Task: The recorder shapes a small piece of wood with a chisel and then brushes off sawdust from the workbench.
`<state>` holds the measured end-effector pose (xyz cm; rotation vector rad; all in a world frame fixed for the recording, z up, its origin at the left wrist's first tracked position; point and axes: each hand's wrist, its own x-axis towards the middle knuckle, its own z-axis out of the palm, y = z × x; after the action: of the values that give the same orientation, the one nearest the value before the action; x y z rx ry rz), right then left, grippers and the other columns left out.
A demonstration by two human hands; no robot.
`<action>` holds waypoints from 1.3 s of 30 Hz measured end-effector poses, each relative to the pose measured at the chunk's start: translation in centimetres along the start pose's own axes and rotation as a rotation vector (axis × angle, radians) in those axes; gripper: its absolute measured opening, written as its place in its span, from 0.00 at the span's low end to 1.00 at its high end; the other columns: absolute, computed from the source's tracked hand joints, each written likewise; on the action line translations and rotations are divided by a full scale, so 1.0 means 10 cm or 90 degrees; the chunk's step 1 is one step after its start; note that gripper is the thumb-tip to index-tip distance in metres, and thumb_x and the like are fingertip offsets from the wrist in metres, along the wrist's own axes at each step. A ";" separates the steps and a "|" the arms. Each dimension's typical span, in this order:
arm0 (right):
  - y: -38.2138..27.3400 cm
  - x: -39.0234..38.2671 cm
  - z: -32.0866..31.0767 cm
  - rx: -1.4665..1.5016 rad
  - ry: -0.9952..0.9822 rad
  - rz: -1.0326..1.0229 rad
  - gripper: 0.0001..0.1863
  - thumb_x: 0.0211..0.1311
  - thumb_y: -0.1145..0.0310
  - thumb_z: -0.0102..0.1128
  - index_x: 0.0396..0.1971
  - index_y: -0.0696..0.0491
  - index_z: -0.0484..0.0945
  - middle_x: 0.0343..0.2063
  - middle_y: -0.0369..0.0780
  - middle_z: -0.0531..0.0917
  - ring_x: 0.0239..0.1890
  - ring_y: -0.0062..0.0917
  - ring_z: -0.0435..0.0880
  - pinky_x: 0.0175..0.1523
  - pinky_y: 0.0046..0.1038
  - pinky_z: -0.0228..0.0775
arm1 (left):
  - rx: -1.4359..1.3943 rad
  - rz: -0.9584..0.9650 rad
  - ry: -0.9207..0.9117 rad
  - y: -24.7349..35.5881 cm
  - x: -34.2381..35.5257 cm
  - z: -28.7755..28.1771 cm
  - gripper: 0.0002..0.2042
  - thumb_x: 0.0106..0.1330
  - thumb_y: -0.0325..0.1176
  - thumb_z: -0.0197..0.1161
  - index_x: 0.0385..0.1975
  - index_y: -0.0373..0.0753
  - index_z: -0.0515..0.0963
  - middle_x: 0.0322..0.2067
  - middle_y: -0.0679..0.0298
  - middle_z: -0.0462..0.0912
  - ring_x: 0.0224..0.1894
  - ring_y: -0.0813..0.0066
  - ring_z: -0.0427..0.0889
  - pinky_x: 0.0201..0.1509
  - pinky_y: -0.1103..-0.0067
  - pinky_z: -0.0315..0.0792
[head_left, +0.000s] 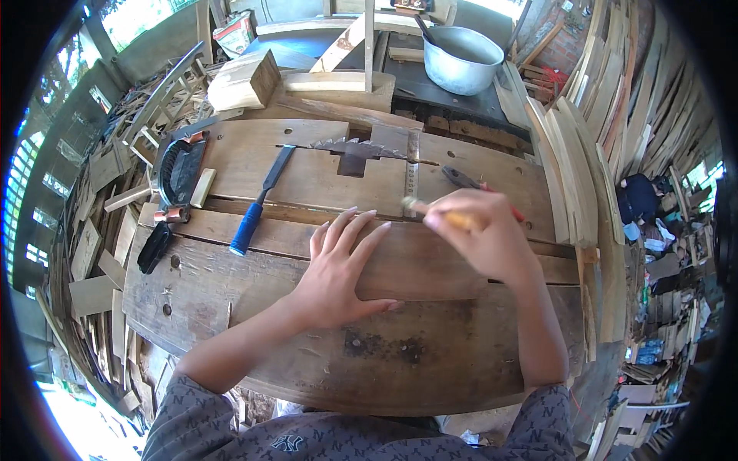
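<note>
My left hand (332, 273) lies palm down with its fingers spread on a flat wooden board (430, 265). My right hand (488, 234) is closed around a short tool with a yellow-orange handle (463, 220). The tool's pale tip points left over the board's far edge; motion blur hides its exact kind. Beyond the hands, a toothed saw blade (357, 147) rises beside a cut-out in the tabletop. Near my right hand lie pliers (461, 178) with red handles, partly covered by the hand. A chisel (250, 227) with a blue handle rests left of my left hand.
At the left sits a dark curved tool (178, 180) with copper-coloured ends. A wooden block (244, 81) and a metal pot (463, 65) stand at the back. Long planks (573, 169) lean along the right side. Scrap wood (88, 246) is heaped at the left.
</note>
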<state>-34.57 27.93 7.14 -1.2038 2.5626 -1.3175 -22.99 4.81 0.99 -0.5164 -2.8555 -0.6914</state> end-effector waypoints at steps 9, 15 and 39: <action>-0.63 -0.21 0.08 0.101 -0.217 -0.111 0.08 0.60 0.72 0.72 0.38 0.57 0.86 0.36 0.45 0.88 0.39 0.38 0.88 0.45 0.31 0.79 | -0.071 -0.019 0.016 0.00 -0.01 0.02 0.62 0.46 0.49 0.80 0.76 0.36 0.44 0.70 0.47 0.59 0.74 0.44 0.53 0.75 0.51 0.46; -0.43 -0.08 -0.08 0.423 -0.360 0.150 0.06 0.66 0.76 0.66 0.39 0.62 0.86 0.37 0.45 0.88 0.30 0.24 0.89 0.34 0.21 0.82 | -0.036 -0.022 0.004 0.00 -0.01 0.02 0.61 0.47 0.50 0.80 0.77 0.38 0.45 0.70 0.50 0.59 0.75 0.44 0.52 0.75 0.52 0.47; -0.18 -0.09 0.28 0.232 0.074 -0.099 0.08 0.61 0.76 0.70 0.41 0.58 0.87 0.35 0.43 0.90 0.34 0.23 0.89 0.38 0.25 0.81 | 0.029 0.017 -0.008 -0.03 -0.04 0.05 0.44 0.55 0.60 0.71 0.70 0.46 0.66 0.73 0.46 0.55 0.76 0.38 0.48 0.73 0.40 0.47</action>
<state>-31.88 25.93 6.35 -1.3034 2.1938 -1.8361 -22.79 4.66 0.31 -0.5520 -2.8629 -0.6205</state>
